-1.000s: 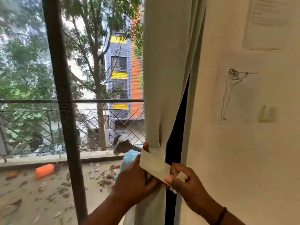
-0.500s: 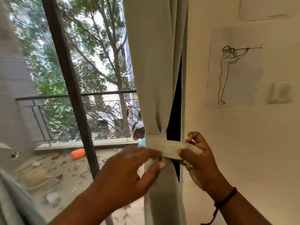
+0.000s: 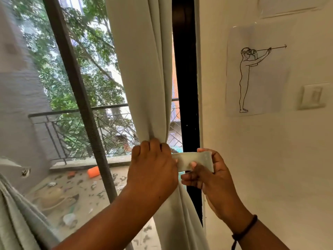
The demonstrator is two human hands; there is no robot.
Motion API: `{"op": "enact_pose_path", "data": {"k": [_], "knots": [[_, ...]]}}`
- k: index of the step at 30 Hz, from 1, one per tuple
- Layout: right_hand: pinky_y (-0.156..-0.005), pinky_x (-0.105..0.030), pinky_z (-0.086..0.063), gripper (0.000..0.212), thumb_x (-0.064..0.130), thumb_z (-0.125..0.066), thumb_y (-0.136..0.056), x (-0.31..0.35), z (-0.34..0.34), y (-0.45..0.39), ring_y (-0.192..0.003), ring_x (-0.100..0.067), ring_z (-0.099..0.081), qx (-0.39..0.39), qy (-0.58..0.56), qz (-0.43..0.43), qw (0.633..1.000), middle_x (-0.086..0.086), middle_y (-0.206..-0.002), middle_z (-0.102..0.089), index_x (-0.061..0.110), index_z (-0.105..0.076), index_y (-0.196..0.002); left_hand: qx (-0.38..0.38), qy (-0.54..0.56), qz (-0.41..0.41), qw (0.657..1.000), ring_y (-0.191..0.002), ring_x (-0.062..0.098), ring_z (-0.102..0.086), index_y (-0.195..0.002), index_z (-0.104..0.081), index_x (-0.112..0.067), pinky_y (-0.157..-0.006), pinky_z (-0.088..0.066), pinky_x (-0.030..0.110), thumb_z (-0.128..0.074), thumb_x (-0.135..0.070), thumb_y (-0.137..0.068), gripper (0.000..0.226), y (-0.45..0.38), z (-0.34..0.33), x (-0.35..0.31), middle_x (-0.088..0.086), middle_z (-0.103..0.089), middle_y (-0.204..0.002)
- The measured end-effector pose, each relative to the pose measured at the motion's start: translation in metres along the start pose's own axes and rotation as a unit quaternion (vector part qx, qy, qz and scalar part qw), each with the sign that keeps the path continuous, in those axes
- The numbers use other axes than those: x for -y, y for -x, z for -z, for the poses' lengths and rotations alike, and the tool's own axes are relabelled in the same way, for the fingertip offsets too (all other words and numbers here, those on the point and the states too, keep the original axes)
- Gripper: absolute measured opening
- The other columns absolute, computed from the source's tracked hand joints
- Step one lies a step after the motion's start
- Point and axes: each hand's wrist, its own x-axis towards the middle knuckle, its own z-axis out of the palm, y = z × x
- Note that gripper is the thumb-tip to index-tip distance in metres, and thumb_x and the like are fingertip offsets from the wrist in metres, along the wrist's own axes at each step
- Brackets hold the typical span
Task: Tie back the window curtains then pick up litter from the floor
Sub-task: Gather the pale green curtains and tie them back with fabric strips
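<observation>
A pale beige curtain [image 3: 142,73] hangs gathered in front of the window, beside the dark frame post [image 3: 185,78]. My left hand [image 3: 153,165] wraps around the bunched curtain at its narrowest point. A flat beige tie-back strap [image 3: 193,159] runs from under that hand to the right. My right hand [image 3: 210,175] pinches the strap's free end between thumb and fingers, just in front of the dark post. The strap's far side behind the curtain is hidden.
A white wall [image 3: 270,159] with a line drawing [image 3: 252,73] and a light switch [image 3: 313,96] stands close on the right. A second curtain [image 3: 16,213] hangs at the lower left. Beyond the glass lies a balcony with a railing [image 3: 75,127], dry leaves and an orange object [image 3: 93,171].
My left hand has closed around the gathered curtain. My right hand has drawn the strap's end out to the right. The view has swung and come closer to the curtain.
</observation>
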Motion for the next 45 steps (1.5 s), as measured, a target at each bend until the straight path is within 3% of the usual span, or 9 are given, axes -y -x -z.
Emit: {"op": "enact_pose_path", "data": {"k": [7, 11, 16, 18, 25, 29, 33, 40, 45], "knots": [[-0.055, -0.027, -0.056, 0.013, 0.020, -0.065, -0.078, -0.007, -0.003, 0.001, -0.061, -0.019, -0.066, -0.028, -0.014, -0.012, 0.999, -0.007, -0.073, -0.069, 0.020, -0.071, -0.090, 0.080, -0.061, 0.001, 0.995, -0.099, 0.031, -0.046, -0.107, -0.053, -0.013, -0.084, -0.032, 0.041, -0.040, -0.050, -0.087, 0.044, 0.002, 0.006, 0.004, 0.013, -0.050, -0.110], [-0.057, -0.025, -0.055, 0.013, 0.015, -0.067, -0.078, -0.013, -0.008, 0.000, -0.063, -0.013, -0.063, -0.002, -0.018, -0.031, 0.999, -0.001, -0.076, -0.069, 0.018, -0.073, -0.089, 0.111, -0.075, -0.004, 0.991, -0.103, 0.031, -0.042, -0.107, -0.054, -0.011, -0.085, -0.029, 0.042, -0.054, -0.060, -0.077, 0.057, -0.003, -0.002, 0.008, 0.014, -0.047, -0.112], [-0.056, -0.026, -0.056, 0.014, 0.011, -0.065, -0.082, -0.023, -0.016, 0.002, -0.060, -0.011, -0.062, 0.008, -0.006, -0.047, 0.999, 0.001, -0.074, -0.070, 0.020, -0.074, -0.087, 0.128, -0.094, -0.017, 0.987, -0.094, 0.031, -0.052, -0.107, -0.052, -0.008, -0.077, -0.039, 0.036, -0.063, -0.025, -0.073, 0.040, -0.009, -0.015, 0.012, 0.014, -0.056, -0.103], [-0.057, -0.026, -0.056, 0.013, 0.013, -0.065, -0.084, -0.024, -0.017, 0.000, -0.058, -0.011, -0.062, -0.003, -0.006, -0.049, 0.999, 0.001, -0.073, -0.070, 0.020, -0.073, -0.090, 0.112, -0.085, -0.025, 0.990, -0.083, 0.029, -0.060, -0.094, -0.060, -0.011, -0.070, -0.044, 0.033, -0.070, -0.027, -0.067, 0.033, -0.016, -0.014, 0.018, 0.011, -0.064, -0.090], [-0.056, -0.024, -0.055, 0.018, 0.017, -0.070, -0.075, -0.023, -0.027, -0.009, -0.060, -0.014, -0.065, -0.006, -0.069, -0.057, 0.996, 0.000, -0.075, -0.071, 0.018, -0.067, -0.093, 0.154, -0.019, -0.064, 0.986, -0.091, 0.028, -0.066, -0.103, -0.055, -0.023, -0.082, -0.046, 0.037, -0.060, -0.043, -0.079, 0.032, -0.034, -0.015, 0.045, 0.005, -0.070, -0.097], [-0.067, -0.027, -0.057, 0.020, 0.021, -0.067, -0.069, -0.026, -0.028, -0.015, -0.075, -0.015, -0.069, 0.019, -0.143, -0.076, 0.987, -0.002, -0.083, -0.072, 0.018, -0.066, -0.089, 0.278, 0.044, -0.058, 0.958, -0.102, 0.022, -0.060, -0.109, -0.054, -0.030, -0.099, -0.028, 0.042, -0.066, -0.056, -0.072, 0.046, -0.045, -0.002, 0.055, -0.006, -0.066, -0.103], [-0.072, -0.030, -0.057, 0.012, 0.017, -0.063, -0.074, -0.020, -0.035, -0.024, -0.080, -0.019, -0.069, 0.045, -0.174, -0.021, 0.984, -0.005, -0.082, -0.071, 0.013, -0.058, -0.085, 0.355, 0.049, -0.076, 0.930, -0.096, 0.020, -0.059, -0.110, -0.057, -0.025, -0.096, -0.037, 0.039, -0.072, -0.057, -0.069, 0.053, -0.060, 0.012, 0.050, -0.006, -0.065, -0.102], [-0.070, -0.036, -0.059, 0.009, 0.019, -0.061, -0.080, 0.006, -0.054, -0.034, -0.082, -0.023, -0.069, 0.064, -0.082, 0.067, 0.992, -0.006, -0.081, -0.069, 0.014, -0.054, -0.083, 0.530, 0.211, -0.081, 0.817, -0.106, 0.031, -0.059, -0.120, -0.057, 0.000, -0.092, -0.048, 0.039, -0.072, -0.003, -0.078, 0.045, -0.088, 0.032, 0.065, 0.019, -0.063, -0.116], [-0.070, -0.033, -0.058, 0.018, 0.017, -0.056, -0.079, -0.008, -0.048, -0.017, -0.087, -0.025, -0.071, 0.047, -0.230, -0.025, 0.972, -0.012, -0.090, -0.072, 0.010, -0.056, -0.094, 0.566, 0.279, -0.054, 0.774, -0.069, 0.017, -0.043, -0.120, -0.057, 0.000, -0.059, -0.029, 0.025, -0.056, -0.001, -0.086, 0.034, -0.103, 0.019, 0.082, 0.014, -0.052, -0.086]]}}
